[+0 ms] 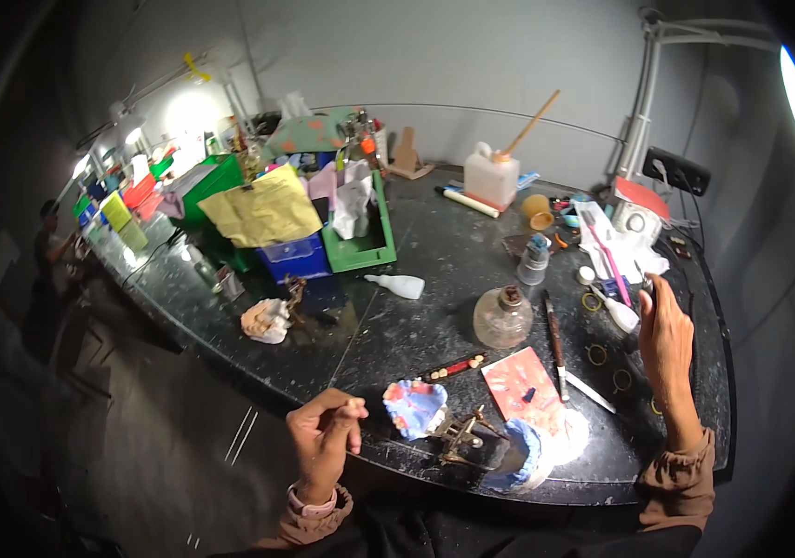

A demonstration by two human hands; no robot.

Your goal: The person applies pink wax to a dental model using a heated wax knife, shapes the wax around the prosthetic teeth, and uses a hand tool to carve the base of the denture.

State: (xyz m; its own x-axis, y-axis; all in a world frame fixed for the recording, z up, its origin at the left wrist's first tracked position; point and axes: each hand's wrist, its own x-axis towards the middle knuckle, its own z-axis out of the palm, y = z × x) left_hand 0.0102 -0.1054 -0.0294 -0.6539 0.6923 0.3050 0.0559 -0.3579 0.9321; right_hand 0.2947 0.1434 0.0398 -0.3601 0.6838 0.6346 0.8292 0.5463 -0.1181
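Observation:
Beside the dental articulator (460, 435), at the bench's near edge, my left hand (321, 437) pinches a small pale, tooth-like piece (355, 405) between its fingertips. The articulator lies opened out. One blue dental cast (413, 409) with pink wax is on its left, another blue cast (520, 456) on its right. My right hand (667, 335) is raised over the right side, closed around a thin metal tool (646, 278) mostly hidden by the fingers. Just behind the articulator lie a red strip of artificial teeth (456, 368) and a pink wax sheet (525, 386).
A glass spirit burner (502, 319) stands mid-bench, with a brown-handled knife (555, 344) to its right. White squeeze bottles (400, 285) lie about. Farther back are a green crate (362, 251), a plastic jug (491, 177) and a pink toothbrush (607, 251). A pale cast (267, 321) sits left.

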